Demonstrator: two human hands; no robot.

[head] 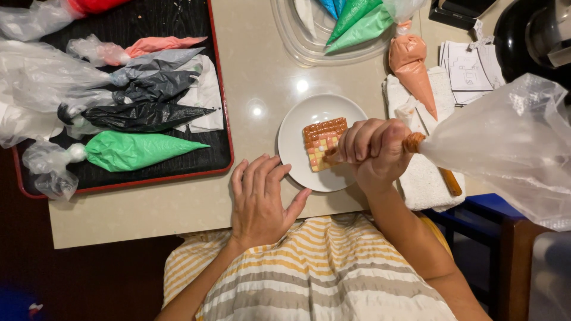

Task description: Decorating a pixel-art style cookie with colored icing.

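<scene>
Over the white plate (297, 128), head view: my right hand (375, 151) is clenched around a piping bag (499, 148), fingers wrapped tight at the neck where the brown-orange icing sits, nozzle end pointing left and down onto the cookie (321, 142). Bag's loose clear plastic tail flares out to the right, well past the table edge. Cookie is a square one, lying flat on the plate, right of the plate's centre; top band is brown-orange, rest is a grid of small squares in yellow, pink and orange. Tip itself is hidden by my fingers, so contact with the cookie: cannot tell. My left hand (262, 199) is released, palm down, fingers spread flat on the beige table (178, 202), thumb touching the plate's lower rim, holding nothing. Left of the plate: black tray with red rim (220, 148) carrying piping bags laid side by side, tips pointing right: green (137, 150), black (140, 116), dark grey (157, 86), lighter grey (157, 60), pink (160, 43). A red one (95, 5) is cut off at the top edge. Top centre: clear plastic container (291, 41) with green and blue bags in it. Right of the plate: an orange bag (411, 65) lying on a white towel (425, 178). My striped shirt (315, 267) fills the bottom.
</scene>
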